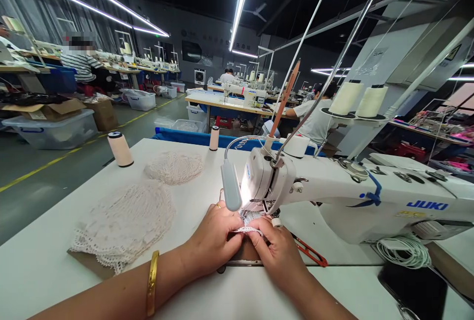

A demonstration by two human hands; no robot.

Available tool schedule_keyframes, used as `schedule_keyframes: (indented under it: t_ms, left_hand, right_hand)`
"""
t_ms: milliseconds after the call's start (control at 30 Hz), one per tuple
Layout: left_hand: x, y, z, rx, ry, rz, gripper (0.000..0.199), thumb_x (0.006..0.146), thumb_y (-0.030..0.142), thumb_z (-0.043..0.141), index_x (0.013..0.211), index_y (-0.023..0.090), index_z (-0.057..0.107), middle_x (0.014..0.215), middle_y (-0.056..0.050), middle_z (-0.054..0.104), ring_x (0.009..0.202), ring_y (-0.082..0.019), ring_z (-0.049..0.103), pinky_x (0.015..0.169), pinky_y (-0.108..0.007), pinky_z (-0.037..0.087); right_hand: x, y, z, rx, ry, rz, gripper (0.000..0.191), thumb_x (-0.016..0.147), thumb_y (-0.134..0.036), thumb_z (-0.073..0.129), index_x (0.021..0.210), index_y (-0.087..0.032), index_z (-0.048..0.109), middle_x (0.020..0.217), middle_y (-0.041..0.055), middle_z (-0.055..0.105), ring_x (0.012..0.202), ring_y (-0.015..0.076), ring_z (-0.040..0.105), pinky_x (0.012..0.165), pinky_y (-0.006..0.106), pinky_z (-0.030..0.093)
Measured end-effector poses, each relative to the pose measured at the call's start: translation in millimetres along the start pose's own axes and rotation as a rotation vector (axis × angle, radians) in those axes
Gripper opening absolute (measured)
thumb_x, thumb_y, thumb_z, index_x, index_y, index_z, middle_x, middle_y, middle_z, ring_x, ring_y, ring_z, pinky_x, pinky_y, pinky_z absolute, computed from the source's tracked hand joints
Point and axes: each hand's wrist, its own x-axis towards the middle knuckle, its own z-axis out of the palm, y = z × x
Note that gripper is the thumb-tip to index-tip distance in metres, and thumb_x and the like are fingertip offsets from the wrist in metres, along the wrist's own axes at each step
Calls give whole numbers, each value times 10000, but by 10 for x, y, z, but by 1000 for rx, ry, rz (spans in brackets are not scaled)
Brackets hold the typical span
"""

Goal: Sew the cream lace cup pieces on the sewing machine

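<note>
A white sewing machine [314, 172] stands before me, its small lamp [231, 184] shining on the needle area. Under its head, a strip of white lace fabric [244, 229] is pinched between thumb and fingers of my left hand [217, 233]. My right hand [277, 248] grips the same lace from the other side, close to the presser foot. Fingertips and the machine head partly hide the lace. Left of my hands lie a large stack of white lace pieces [126, 216] and a smaller lace pile [174, 167].
Two thread spools stand at the table's back: a pale spool [120, 149] and a smaller spool [214, 138]. Red-handled thread snips [309, 251] lie right of my right hand. A coiled white cord [403, 251] and a black device [413, 285] are farther right. People sit at machines beyond.
</note>
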Motion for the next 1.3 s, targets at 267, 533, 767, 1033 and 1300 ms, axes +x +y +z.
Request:
schedule_keyframes:
  t_ms: [267,533,767,1033,1300]
  left_hand:
    - [-187,-60,28,112,-9,229,209,1000,131,634,842,223,735,895,-10,751,845,-203,644,797,-372,428]
    - [-314,38,-16,159,0,310,227,1059,98,569,919,209,709,935,-1,779,819,-191,661,847,-403,416]
    - [-218,-28,-4,227,12,274,242,1044,95,580,863,206,695,921,-8,787,831,-199,700,818,-400,391]
    - [-215,-87,4,274,0,310,191,976,54,595,915,210,688,933,-20,779,849,-210,697,806,-394,392]
    - [-258,-124,38,302,-34,308,195,931,32,595,954,206,680,960,-21,786,862,-214,677,841,-408,398]
  right_hand:
    - [-132,6,-149,-91,-228,-221,174,1096,-175,586,950,-249,644,901,-3,710,823,210,630,760,337,450]
    - [-131,-58,-248,-139,-287,-227,117,1076,-156,655,1004,-246,677,1023,9,736,882,213,649,814,372,473]
    - [-116,-20,-192,-213,-273,-179,152,1057,-122,628,1093,-247,707,1059,36,756,883,242,661,770,387,514]
    - [-113,10,-169,-278,-228,-216,214,1011,-79,631,1135,-241,698,1099,51,765,873,253,665,739,385,525]
    - [-109,21,-165,-292,-196,-234,226,1004,-59,589,1117,-223,696,1079,58,767,832,248,667,712,387,533]
